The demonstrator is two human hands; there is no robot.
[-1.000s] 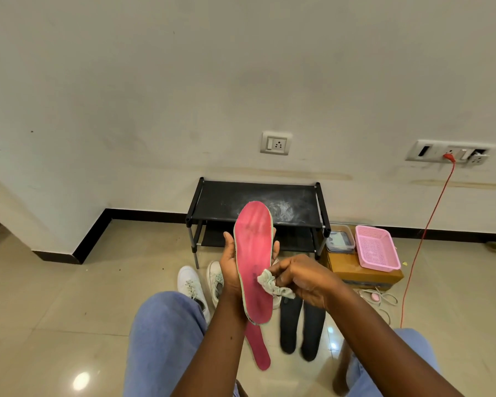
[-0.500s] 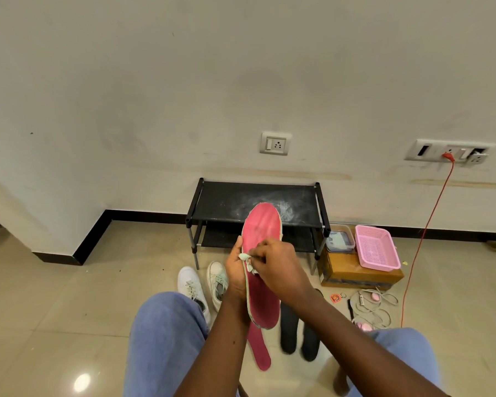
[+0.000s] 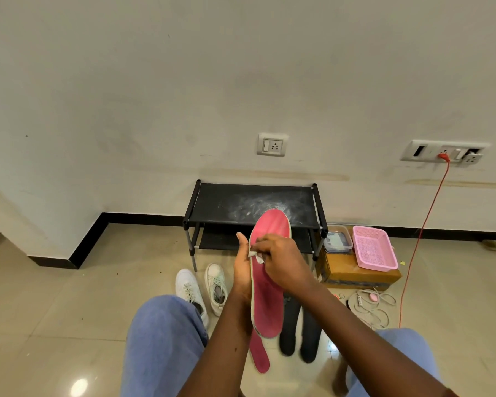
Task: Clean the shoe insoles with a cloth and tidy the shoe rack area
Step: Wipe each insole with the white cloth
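Insole wiping under way, rack not yet tidied

Wiping is the step in hand. The person sits facing the shoe rack (image 3: pixel 255 204) and holds a pink insole (image 3: pixel 265 296) upright between the knees, toe end up and overlapping the rack's dusty top shelf in the picture. The left hand (image 3: pixel 242 270) supports the insole from behind and along its left edge, thumb raised beside it; its other fingers are hidden behind the insole, so their spread cannot be told. The right hand (image 3: pixel 281 262) lies across the upper face of the insole, fingers curled together and pinching a small pale cloth (image 3: pixel 255 257) against the left rim.

A second pink insole (image 3: pixel 259 356) lies on the floor below, beside two dark insoles (image 3: pixel 299 325). White sneakers (image 3: pixel 202 287) stand just left of them, in front of the rack.

By the look of it, much remains: the floor insoles, the white residue on the shelf, and the shoes. The next move likely calls for firm strokes down toward the heel while the left hand braces the flexible insole against bending.
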